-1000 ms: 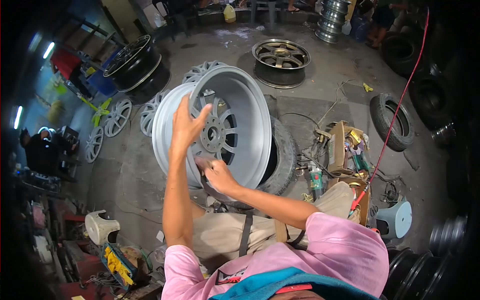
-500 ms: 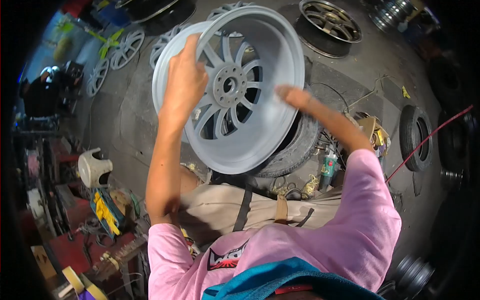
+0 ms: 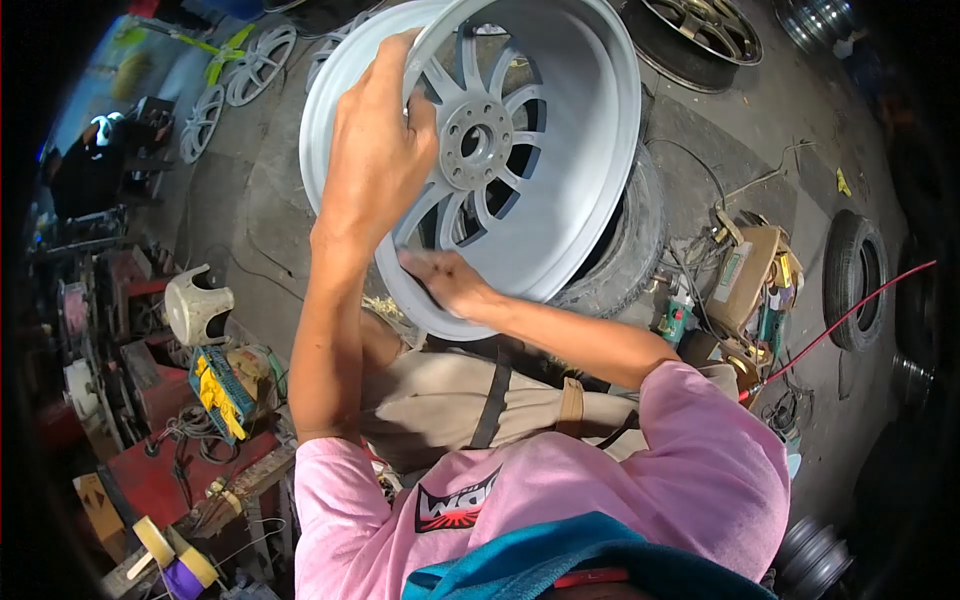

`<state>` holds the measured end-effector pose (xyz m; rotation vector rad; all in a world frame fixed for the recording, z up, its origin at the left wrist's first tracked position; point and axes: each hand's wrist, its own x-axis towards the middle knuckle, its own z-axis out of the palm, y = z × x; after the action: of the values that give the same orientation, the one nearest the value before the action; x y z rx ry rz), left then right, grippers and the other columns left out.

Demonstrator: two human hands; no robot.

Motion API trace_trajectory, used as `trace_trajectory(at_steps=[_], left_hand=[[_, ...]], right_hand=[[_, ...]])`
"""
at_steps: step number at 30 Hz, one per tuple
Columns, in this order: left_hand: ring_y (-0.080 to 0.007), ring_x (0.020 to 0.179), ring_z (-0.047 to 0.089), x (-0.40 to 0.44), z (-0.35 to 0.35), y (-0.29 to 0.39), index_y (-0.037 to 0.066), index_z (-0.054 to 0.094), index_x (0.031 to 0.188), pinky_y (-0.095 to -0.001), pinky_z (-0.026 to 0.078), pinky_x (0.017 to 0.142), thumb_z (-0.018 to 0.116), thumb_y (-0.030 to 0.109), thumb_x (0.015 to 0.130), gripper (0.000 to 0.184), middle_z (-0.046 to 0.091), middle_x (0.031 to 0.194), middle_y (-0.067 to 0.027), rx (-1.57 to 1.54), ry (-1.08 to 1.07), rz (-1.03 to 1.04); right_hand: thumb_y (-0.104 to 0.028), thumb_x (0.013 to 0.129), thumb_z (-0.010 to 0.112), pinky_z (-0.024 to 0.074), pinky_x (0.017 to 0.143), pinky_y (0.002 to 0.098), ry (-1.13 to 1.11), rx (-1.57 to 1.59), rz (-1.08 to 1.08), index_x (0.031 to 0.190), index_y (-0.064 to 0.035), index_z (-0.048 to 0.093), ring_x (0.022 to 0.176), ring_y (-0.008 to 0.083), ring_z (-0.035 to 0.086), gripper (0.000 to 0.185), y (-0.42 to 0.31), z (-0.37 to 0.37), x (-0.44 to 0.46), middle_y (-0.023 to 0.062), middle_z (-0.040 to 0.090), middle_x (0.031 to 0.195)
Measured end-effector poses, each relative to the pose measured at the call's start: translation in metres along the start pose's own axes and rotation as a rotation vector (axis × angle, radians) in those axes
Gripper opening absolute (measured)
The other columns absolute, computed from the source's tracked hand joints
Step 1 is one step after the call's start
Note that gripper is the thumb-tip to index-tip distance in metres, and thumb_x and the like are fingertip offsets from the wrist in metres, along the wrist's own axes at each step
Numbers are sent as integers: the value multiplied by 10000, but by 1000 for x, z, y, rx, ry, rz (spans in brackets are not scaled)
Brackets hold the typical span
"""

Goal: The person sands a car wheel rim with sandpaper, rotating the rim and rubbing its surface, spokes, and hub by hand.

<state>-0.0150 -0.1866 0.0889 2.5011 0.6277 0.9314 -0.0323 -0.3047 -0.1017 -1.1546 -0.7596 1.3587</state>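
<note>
A grey, multi-spoked wheel rim [image 3: 585,190] stands tilted in front of me, its hollow inner side facing me. My left hand [image 3: 385,150] is wrapped round the upper left edge of the rim, with the thumb on the inner side. Low inside the rim, my right hand [image 3: 447,282] presses against the inner wall near the lower left edge. The right fingers are bunched together and partly blurred; anything under them is hidden. Behind and below the rim lies a black tyre [image 3: 635,245].
To the right are a green power tool [image 3: 677,316], a cardboard box [image 3: 747,278], a tyre [image 3: 856,280] and a red hose [image 3: 840,321]. A white stool [image 3: 198,308] and yellow gloves [image 3: 218,397] are on the left. Another rim on a tyre [image 3: 700,30] lies at the back.
My right hand has swept from the right inner wall of the rim to the lower left. The left hand keeps its hold on the edge. The view has shifted slightly.
</note>
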Motion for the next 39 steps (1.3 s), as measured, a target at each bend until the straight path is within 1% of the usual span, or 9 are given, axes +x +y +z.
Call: trace_trajectory(at_steps=[3, 9, 15, 21, 23, 24, 30, 35, 39], left_hand=[[-480, 991, 648, -1, -4, 13, 1, 558, 1270, -506, 494, 863, 527, -53, 887, 388, 680, 1078, -280, -54, -37, -168], [-475, 1026, 646, -7, 0, 4, -2, 574, 1265, -498, 502, 878, 547, -46, 895, 374, 679, 1110, -279, -3, 31, -74], [-478, 1063, 635, -9, 3, 13, -22, 573, 1264, -501, 510, 900, 546, -55, 884, 382, 655, 1172, -288, -40, 6, -91], [-484, 1047, 640, -8, 7, 12, -19, 568, 1275, -506, 511, 898, 536, -67, 876, 403, 652, 1157, -295, -47, 29, -56], [-485, 1044, 640, -10, 7, 12, -16, 568, 1277, -508, 511, 896, 536, -67, 874, 408, 650, 1157, -298, -67, 22, -69], [-486, 1041, 641, -11, 6, 13, -13, 567, 1279, -510, 510, 894, 537, -67, 872, 412, 648, 1156, -301, -81, 17, -68], [-470, 1084, 639, -12, 9, 10, 27, 560, 1321, -451, 505, 917, 568, 16, 931, 390, 687, 1137, -263, -24, 21, -51], [-433, 1068, 653, -12, 6, 21, -20, 589, 1271, -455, 504, 932, 593, 53, 925, 354, 687, 1129, -263, 3, 60, -17], [-455, 1111, 638, -12, 9, 20, 46, 562, 1335, -452, 499, 937, 591, 62, 934, 402, 690, 1157, -251, 16, 27, -32]], right_hand=[[-329, 1095, 465, 488, 908, 308, 16, 289, -3, 1351, 23, 595, 935, 150, 609, 453, -72, 4, -19, 5, 700, 1088], [-132, 982, 530, 447, 1113, 425, -302, -705, -383, 1204, 2, 649, 1339, 313, 530, 286, 117, -204, -6, 209, 607, 1344], [-134, 914, 520, 240, 1253, 400, -126, -2360, -686, 1288, 17, 649, 1459, 303, 390, 424, -24, -357, 127, 149, 464, 1545], [-138, 883, 539, 139, 1279, 360, 149, -1680, -502, 1434, 26, 523, 1538, 246, 245, 575, 123, -306, 94, 130, 322, 1641], [-183, 924, 561, 421, 1133, 401, 121, -1361, 109, 1325, 3, 597, 1282, 324, 574, 443, 169, -198, 73, 184, 616, 1363], [-257, 944, 561, 526, 971, 436, 280, -1345, -493, 942, -55, 747, 1008, 350, 699, 275, 216, -157, 74, 190, 741, 1005], [-265, 1032, 601, 496, 651, 285, -74, -140, -118, 982, 14, 723, 691, 95, 567, 309, 72, -128, 37, 25, 674, 755], [-207, 982, 521, 583, 788, 429, 114, -1432, -70, 1057, -38, 720, 905, 374, 720, 272, 111, -187, 60, 196, 744, 1009], [-286, 946, 580, 529, 907, 506, 6, -1063, -79, 1039, -75, 721, 1006, 419, 673, 270, 122, -91, 37, 230, 710, 1029]])
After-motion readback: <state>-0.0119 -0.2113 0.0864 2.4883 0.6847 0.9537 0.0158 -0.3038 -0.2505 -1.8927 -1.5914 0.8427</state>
